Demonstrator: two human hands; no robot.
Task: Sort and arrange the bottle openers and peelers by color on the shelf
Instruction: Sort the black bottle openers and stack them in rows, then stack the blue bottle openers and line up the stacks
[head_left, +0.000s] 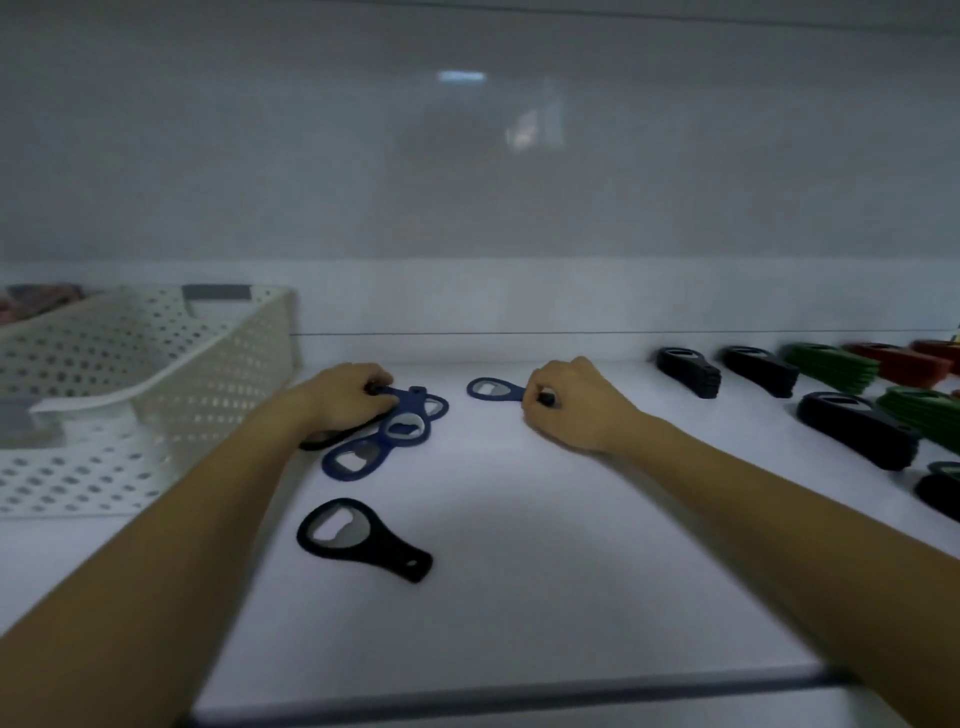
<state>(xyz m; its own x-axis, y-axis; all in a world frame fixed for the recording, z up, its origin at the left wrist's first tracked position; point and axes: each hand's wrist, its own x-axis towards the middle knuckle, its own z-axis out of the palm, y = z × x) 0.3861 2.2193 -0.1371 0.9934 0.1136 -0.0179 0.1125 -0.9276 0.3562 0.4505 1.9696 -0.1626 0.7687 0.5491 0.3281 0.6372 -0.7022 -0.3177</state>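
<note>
At far left a white perforated basket (156, 364) stands on the shelf (519, 597). The left hand (343, 397) has its fingers curled round a handle in the heap of blue bottle openers (384, 436), which is not yet stacked. A lone black bottle opener (363, 540) lies nearer, unsorted. The right hand (571, 408) pinches the handle of a single blue bottle opener (493, 389), flat on the shelf. Further right, black stacks (685, 371), green stacks (831, 366) and red stacks (898, 364) look finished. Blue seems to be the last colour. No writing is legible.
</note>
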